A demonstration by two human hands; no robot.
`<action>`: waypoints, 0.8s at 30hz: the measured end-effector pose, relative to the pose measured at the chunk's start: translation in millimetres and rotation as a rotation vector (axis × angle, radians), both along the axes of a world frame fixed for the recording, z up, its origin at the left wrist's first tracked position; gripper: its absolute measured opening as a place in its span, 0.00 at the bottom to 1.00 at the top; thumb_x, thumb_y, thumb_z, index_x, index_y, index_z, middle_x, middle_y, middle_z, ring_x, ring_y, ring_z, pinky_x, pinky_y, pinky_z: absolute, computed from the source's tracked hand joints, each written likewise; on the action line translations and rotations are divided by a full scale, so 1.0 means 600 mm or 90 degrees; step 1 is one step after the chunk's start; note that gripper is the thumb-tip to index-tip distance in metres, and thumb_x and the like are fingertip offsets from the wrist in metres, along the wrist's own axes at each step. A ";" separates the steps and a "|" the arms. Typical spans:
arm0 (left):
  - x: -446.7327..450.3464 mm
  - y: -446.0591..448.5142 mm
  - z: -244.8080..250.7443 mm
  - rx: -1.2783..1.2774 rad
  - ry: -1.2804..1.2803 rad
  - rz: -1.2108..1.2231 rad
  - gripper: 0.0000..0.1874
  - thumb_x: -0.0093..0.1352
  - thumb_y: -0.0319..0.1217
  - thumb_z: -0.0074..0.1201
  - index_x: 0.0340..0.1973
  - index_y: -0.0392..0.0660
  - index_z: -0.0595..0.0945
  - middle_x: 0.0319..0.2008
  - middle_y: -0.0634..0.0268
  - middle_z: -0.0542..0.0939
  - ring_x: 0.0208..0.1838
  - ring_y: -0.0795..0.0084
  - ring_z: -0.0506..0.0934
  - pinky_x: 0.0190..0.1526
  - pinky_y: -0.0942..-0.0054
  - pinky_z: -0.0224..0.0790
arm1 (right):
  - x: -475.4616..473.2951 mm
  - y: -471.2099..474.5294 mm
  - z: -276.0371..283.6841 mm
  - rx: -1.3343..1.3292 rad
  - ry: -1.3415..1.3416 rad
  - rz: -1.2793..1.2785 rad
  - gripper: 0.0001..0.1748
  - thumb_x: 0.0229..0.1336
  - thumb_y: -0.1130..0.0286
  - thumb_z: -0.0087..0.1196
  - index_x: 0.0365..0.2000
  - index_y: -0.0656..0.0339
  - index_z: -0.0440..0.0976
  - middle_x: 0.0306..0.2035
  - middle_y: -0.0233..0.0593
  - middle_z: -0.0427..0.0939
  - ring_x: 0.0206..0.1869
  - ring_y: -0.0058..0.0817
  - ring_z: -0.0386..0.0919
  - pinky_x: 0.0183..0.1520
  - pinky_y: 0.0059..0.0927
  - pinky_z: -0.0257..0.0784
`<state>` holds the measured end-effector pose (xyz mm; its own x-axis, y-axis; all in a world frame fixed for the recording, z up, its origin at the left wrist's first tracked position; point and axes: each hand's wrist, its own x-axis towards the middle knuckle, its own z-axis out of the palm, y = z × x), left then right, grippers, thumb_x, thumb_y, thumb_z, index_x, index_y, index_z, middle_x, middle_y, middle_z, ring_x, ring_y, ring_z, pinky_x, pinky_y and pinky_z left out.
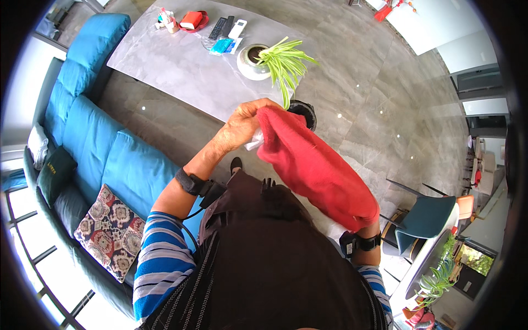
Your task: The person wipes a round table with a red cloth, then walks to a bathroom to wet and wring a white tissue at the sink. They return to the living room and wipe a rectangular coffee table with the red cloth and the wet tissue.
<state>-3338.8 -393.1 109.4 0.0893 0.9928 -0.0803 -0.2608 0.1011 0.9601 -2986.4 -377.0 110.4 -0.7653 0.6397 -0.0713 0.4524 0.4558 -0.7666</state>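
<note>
A piece of red fabric (313, 169), perhaps a garment, is stretched between my arms in front of my body. My left hand (244, 123) grips its upper left end, with a bit of thin white material (255, 140) hanging beside the fingers. The cloth's other end covers my right hand and reaches down to the wrist, where a black strap shows, so that hand's fingers are hidden. Just beyond the cloth's upper end, a dark round object (303, 113) is partly visible by the table corner.
Ahead stands a grey marble-look table (177, 66) bearing a potted spider plant (253, 62), remote controls (217, 29) and a red packet (191, 20). A blue sofa (132, 161) with a patterned cushion (109, 233) is on the left. Dark teal chairs (427, 218) stand at right.
</note>
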 end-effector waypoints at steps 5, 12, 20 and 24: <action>-0.123 0.004 0.039 0.085 -0.060 0.093 0.11 0.75 0.31 0.47 0.46 0.38 0.80 0.42 0.65 0.82 0.47 0.76 0.77 0.54 0.72 0.70 | -0.065 0.006 -0.007 0.104 -0.098 0.094 0.31 0.58 0.64 0.59 0.61 0.60 0.66 0.62 0.45 0.69 0.64 0.39 0.67 0.66 0.36 0.61; -0.270 0.005 0.076 0.136 0.094 0.191 0.12 0.76 0.32 0.46 0.47 0.38 0.80 0.44 0.66 0.81 0.50 0.76 0.76 0.58 0.72 0.67 | -0.192 0.075 -0.047 -0.024 0.037 -0.052 0.31 0.55 0.63 0.62 0.58 0.59 0.70 0.60 0.46 0.72 0.62 0.42 0.69 0.65 0.37 0.63; -0.438 0.022 0.117 0.204 0.152 0.348 0.13 0.74 0.30 0.47 0.52 0.41 0.80 0.47 0.67 0.81 0.51 0.75 0.78 0.56 0.74 0.68 | -0.433 0.270 0.030 -0.947 0.796 -0.106 0.33 0.62 0.47 0.51 0.59 0.59 0.69 0.63 0.41 0.70 0.65 0.42 0.66 0.68 0.56 0.57; -0.514 0.004 0.126 0.247 0.112 0.355 0.15 0.76 0.33 0.46 0.54 0.41 0.78 0.52 0.63 0.80 0.55 0.71 0.77 0.59 0.69 0.68 | -0.492 0.297 0.076 -0.929 0.828 0.069 0.32 0.67 0.47 0.44 0.60 0.61 0.67 0.63 0.45 0.69 0.66 0.42 0.65 0.69 0.55 0.54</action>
<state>-3647.4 -390.8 185.3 -0.4236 0.8463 0.3230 -0.0108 -0.3612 0.9324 -3281.6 -198.9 156.0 -0.8059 0.5772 0.1320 -0.5867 -0.7484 -0.3092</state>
